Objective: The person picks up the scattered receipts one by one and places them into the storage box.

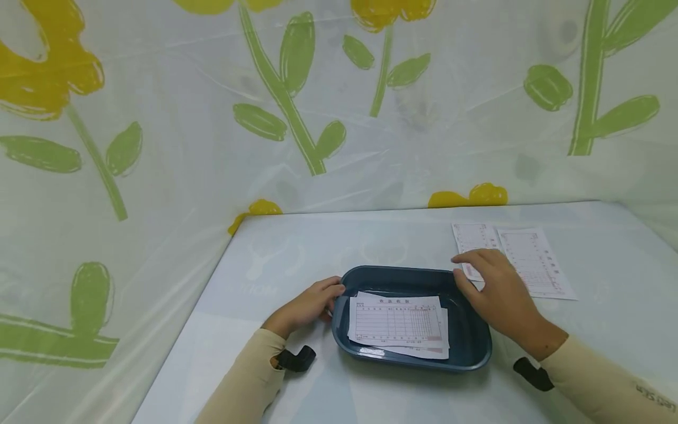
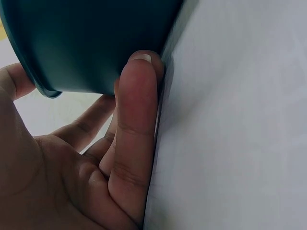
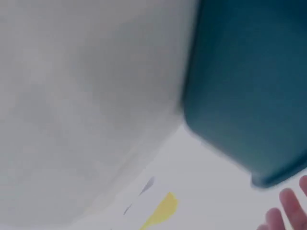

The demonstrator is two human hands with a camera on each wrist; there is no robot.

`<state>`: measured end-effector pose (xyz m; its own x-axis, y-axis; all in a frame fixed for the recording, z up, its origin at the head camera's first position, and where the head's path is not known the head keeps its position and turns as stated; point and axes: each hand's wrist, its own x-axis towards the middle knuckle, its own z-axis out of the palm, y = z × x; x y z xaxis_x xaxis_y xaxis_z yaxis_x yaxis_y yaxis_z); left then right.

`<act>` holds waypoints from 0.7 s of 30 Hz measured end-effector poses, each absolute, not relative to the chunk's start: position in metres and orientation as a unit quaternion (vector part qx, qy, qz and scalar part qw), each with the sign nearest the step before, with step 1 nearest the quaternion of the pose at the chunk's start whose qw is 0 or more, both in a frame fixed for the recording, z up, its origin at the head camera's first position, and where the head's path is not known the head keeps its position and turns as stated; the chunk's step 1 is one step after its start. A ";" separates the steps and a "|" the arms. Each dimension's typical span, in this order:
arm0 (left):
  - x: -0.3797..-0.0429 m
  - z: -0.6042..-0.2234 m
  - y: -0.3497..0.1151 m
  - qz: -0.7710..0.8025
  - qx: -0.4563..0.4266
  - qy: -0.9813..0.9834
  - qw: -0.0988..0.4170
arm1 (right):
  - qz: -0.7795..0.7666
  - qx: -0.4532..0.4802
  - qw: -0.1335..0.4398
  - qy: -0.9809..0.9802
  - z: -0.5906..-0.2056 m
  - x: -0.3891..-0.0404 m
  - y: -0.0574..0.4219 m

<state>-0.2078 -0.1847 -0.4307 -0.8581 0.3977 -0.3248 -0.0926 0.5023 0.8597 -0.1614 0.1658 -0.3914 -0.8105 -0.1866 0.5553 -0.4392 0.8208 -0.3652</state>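
Note:
A dark blue-green plastic tray (image 1: 468, 338) stands on the white table, with a small stack of printed paper slips (image 1: 397, 323) inside. My left hand (image 1: 307, 303) holds the tray's left end. In the left wrist view its thumb is at the rim, and the other fingers (image 2: 136, 100) lie against the outer wall, low by the tabletop. Over the tray's back right corner is my right hand (image 1: 498, 294), its fingers stretched out and holding nothing. The right wrist view shows those fingertips (image 3: 290, 206) close by the tray's rim.
Beyond the right hand, two more printed slips, a left one (image 1: 471, 235) partly hidden by the hand and a right one (image 1: 537, 268), lie flat side by side. A flower-patterned sheet (image 1: 185, 88) hangs behind the table (image 1: 318, 241). Black straps circle both wrists.

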 end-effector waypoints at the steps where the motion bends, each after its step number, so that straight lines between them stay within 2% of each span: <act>1: -0.208 -0.430 -0.185 0.490 0.092 0.830 0.249 | 0.247 0.158 0.251 -0.923 -0.390 -0.163 0.171; 10: -0.209 -0.431 -0.185 0.485 0.096 0.833 0.249 | 0.218 0.058 0.133 -0.965 -0.393 -0.180 0.216; 21: -0.207 -0.431 -0.184 0.488 0.098 0.832 0.245 | 0.196 -0.006 0.038 -0.980 -0.411 -0.191 0.265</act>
<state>-0.2070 -0.1844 -0.4308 -0.8607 0.4025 -0.3118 -0.0762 0.5038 0.8605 -0.1909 0.2655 -0.4112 -0.9970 0.0263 0.0728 -0.0037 0.9232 -0.3842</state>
